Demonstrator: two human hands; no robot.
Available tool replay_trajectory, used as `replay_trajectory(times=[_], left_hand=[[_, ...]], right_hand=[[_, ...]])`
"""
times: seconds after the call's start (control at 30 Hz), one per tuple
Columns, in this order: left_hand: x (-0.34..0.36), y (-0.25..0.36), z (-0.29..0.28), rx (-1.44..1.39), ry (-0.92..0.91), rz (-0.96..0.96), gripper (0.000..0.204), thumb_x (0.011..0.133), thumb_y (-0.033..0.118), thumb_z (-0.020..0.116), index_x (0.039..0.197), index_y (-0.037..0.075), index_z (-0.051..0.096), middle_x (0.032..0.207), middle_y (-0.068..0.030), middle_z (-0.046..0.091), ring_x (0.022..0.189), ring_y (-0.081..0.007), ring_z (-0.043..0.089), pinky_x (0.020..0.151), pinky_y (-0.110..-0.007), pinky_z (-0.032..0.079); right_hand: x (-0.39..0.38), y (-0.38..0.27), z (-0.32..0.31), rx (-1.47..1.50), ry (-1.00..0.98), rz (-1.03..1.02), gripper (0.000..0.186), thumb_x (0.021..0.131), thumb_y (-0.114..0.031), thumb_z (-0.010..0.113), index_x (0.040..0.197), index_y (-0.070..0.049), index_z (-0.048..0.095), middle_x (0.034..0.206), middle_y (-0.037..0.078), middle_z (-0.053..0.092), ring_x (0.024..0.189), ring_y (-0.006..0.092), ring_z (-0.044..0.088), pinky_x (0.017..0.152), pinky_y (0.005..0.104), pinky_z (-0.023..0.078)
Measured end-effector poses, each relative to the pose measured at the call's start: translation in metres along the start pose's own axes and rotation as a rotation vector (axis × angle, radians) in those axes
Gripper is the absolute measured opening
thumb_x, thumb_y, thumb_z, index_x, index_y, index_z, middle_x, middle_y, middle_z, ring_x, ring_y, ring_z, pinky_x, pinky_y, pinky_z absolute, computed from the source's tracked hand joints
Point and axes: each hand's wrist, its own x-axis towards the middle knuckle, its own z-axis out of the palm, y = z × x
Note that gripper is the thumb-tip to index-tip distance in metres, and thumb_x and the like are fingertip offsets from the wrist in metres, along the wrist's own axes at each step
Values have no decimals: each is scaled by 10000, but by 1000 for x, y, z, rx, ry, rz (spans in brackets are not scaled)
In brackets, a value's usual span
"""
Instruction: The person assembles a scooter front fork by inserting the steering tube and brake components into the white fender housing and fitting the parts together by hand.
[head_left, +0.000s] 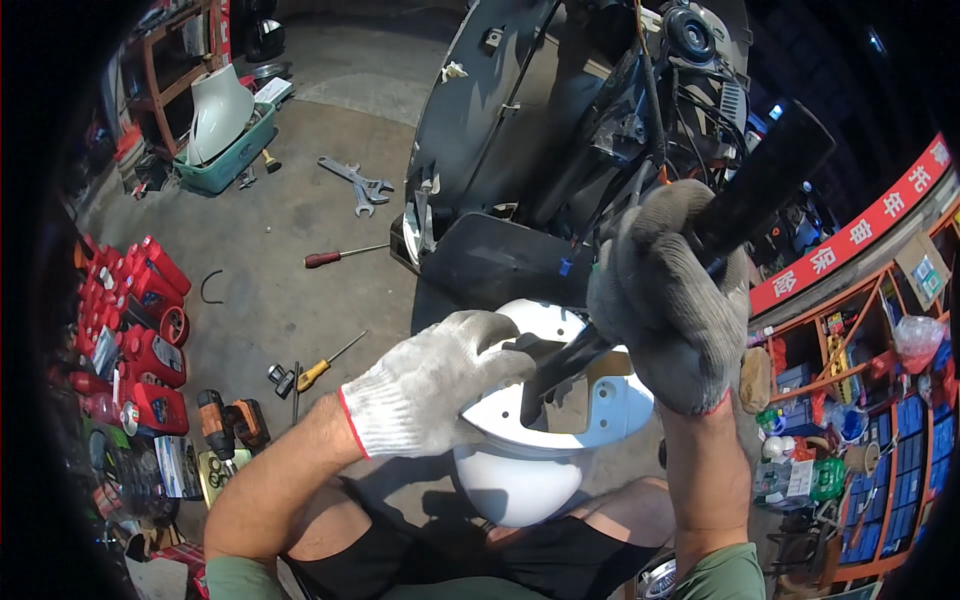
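A white plastic housing [545,480] with a cut-out top and bolt holes sits between my knees. My gloved left hand [450,385] holds the left side of its top rim, fingers bent. My gloved right hand [665,295] is raised at the right, wrapped round a thick black bar [762,170]. A dark piece below that hand reaches into the housing's opening; whether it joins the bar is hidden. Beyond them stands a scooter's dark front body [485,120] with hanging cables and a black lower panel [490,265].
Red jugs [155,355], a cordless drill [217,425] and a yellow screwdriver [312,378] lie at left. A red screwdriver [325,258] and wrenches [355,185] are on the floor [260,290]. A green bin [222,165] stands back left. An orange shelf [865,370] holds parts at right.
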Motion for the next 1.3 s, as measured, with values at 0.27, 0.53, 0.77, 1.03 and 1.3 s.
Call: replay_trajectory(times=[0.27,0.53,0.77,1.03,1.3], left_hand=[[-3,-1,-13,9,-62,-43,789,654,190,928,1371,141,602,1468,-171,504,1361,-366,502,1129,-465,459],[0,15,-6,54,-18,-34,703,681,206,860,1318,39,615,1472,-199,508,1442,-401,414,1160,-503,425],[-5,9,37,-3,281,15,608,715,175,795,1266,-7,614,1363,-228,576,1336,-428,508,1129,-568,382],[11,44,68,-11,406,-18,230,717,109,773,922,82,672,826,-71,674,779,-331,648,739,-449,484],[22,58,74,124,555,94,305,737,1,668,1042,-3,661,981,-168,655,907,-355,637,834,-433,518]], right_hand=[[12,-4,4,-86,-89,92,156,977,-111,655,1090,-11,615,647,8,542,449,71,440,434,235,365],[9,-16,-9,66,-309,228,221,895,-102,764,1077,-6,684,813,23,666,642,55,580,562,221,472],[-6,-39,-6,-154,-387,200,224,858,-162,792,1008,-15,711,933,28,699,857,114,653,795,302,560],[-24,-44,6,-141,-427,190,278,917,-200,733,1067,7,622,846,39,622,750,107,580,709,308,518],[-31,-46,-33,-166,-288,-7,319,996,-185,637,1239,22,631,1103,114,694,982,165,693,909,318,553]])
